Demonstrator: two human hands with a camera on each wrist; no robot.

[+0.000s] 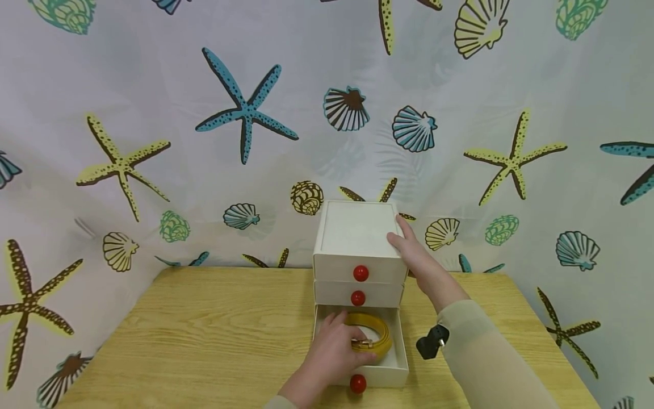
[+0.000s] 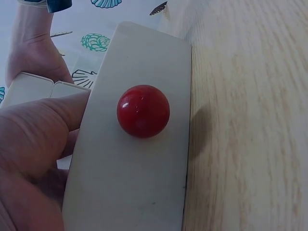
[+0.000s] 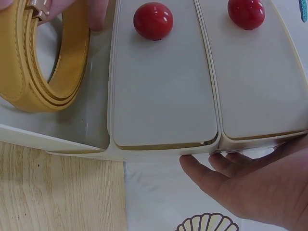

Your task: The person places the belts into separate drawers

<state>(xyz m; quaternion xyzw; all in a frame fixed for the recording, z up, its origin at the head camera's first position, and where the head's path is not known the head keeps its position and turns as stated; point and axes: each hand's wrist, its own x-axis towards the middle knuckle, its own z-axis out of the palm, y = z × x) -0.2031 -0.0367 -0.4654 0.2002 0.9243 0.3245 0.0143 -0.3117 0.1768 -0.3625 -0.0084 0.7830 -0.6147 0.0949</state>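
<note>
A small white drawer cabinet [image 1: 357, 227] with red knobs stands on the table. Its bottom drawer [image 1: 398, 352] is pulled out, and a coiled yellow belt [image 1: 380, 335] with a metal buckle [image 3: 37, 6] lies inside. My left hand [image 1: 334, 349] reaches into this drawer and grips the left part of the coil near the buckle; its fingertips are partly hidden. The drawer's red knob [image 2: 143, 111] fills the middle of the left wrist view. My right hand [image 1: 419, 255] rests against the cabinet's right side and top edge, its fingers [image 3: 202, 175] fairly straight along the side wall.
The upper two drawers, with red knobs [image 1: 360, 273], are closed. Wooden tabletop [image 1: 214, 335] extends on both sides. Behind it hangs a cloth [image 1: 286, 187] printed with starfish and shells. A small black device [image 1: 432, 342] sits at the right wrist.
</note>
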